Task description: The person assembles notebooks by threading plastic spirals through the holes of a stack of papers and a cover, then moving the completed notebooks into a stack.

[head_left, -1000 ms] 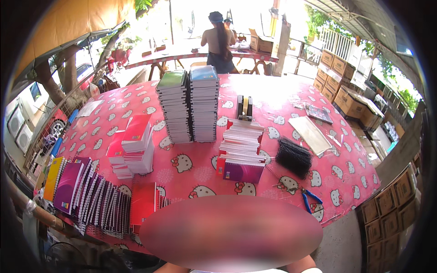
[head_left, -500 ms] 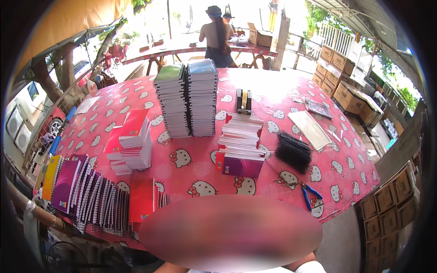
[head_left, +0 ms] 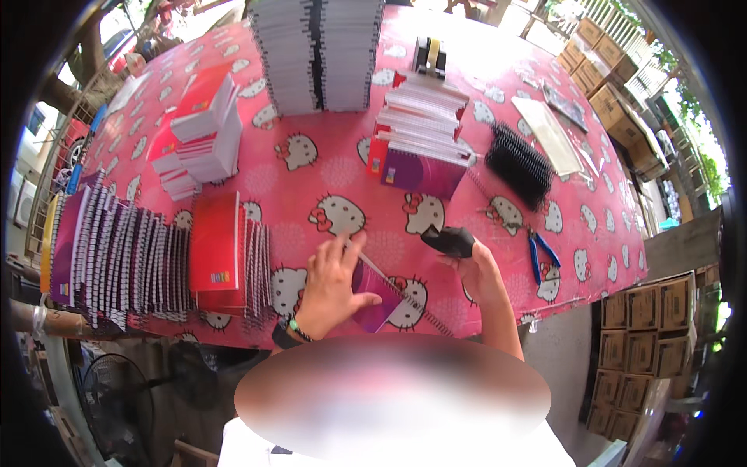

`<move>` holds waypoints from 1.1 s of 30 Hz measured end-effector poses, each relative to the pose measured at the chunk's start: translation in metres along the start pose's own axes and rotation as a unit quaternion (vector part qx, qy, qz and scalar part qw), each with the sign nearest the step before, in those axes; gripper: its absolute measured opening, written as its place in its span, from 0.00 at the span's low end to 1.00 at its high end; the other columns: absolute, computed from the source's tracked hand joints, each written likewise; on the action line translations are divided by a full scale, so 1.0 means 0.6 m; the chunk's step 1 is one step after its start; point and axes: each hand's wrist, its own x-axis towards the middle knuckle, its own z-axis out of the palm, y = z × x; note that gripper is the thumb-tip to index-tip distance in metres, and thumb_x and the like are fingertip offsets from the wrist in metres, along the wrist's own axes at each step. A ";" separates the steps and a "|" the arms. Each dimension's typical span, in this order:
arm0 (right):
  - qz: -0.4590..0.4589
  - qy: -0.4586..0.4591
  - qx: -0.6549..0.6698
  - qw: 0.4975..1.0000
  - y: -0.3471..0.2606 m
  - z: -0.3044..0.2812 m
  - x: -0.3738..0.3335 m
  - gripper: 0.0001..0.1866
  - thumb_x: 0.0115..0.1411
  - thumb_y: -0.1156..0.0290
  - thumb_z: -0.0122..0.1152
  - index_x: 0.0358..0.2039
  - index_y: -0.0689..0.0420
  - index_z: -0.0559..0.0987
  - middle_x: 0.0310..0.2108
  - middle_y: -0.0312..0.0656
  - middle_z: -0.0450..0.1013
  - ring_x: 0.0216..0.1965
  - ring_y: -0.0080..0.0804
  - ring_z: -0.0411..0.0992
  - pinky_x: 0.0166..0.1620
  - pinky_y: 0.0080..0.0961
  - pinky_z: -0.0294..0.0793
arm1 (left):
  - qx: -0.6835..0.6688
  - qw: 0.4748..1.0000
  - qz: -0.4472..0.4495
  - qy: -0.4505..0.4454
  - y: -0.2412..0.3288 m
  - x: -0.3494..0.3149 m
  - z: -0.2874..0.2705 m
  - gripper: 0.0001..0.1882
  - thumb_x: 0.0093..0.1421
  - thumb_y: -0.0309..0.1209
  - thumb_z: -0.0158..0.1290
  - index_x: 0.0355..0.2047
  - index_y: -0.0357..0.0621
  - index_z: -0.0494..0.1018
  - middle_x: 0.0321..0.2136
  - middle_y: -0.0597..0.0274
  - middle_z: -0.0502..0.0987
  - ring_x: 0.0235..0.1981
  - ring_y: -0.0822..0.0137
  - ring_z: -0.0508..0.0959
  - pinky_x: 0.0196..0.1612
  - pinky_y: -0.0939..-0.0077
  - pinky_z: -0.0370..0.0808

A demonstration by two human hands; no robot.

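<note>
Left hand [head_left: 331, 284]: fingers spread, laid over purple notebook [head_left: 378, 313], not closed round it.
Purple notebook: under left hand, 6 o'clock of view; coil [head_left: 426, 314] trails toward 4 o'clock.
Right hand [head_left: 473, 268]: gripping black object [head_left: 453, 242], possibly a tool, shape unclear.
Blue-handled pliers [head_left: 535, 257]: 3 o'clock of right hand.

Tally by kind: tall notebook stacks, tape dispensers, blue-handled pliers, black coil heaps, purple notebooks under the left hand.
Tall notebook stacks: 2
Tape dispenser: 1
Blue-handled pliers: 1
Black coil heap: 1
Purple notebook under left hand: 1
Total: 6
</note>
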 end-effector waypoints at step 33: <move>0.018 -0.098 -0.418 0.903 -0.062 0.125 0.003 0.37 0.35 0.42 0.69 0.39 0.60 0.81 0.49 0.52 0.69 0.51 0.44 0.68 0.54 0.34 0.63 | -0.023 0.983 0.157 0.088 0.016 -0.012 -0.062 0.21 0.34 0.33 0.68 0.33 0.49 0.75 0.33 0.67 0.74 0.45 0.66 0.72 0.57 0.55 0.56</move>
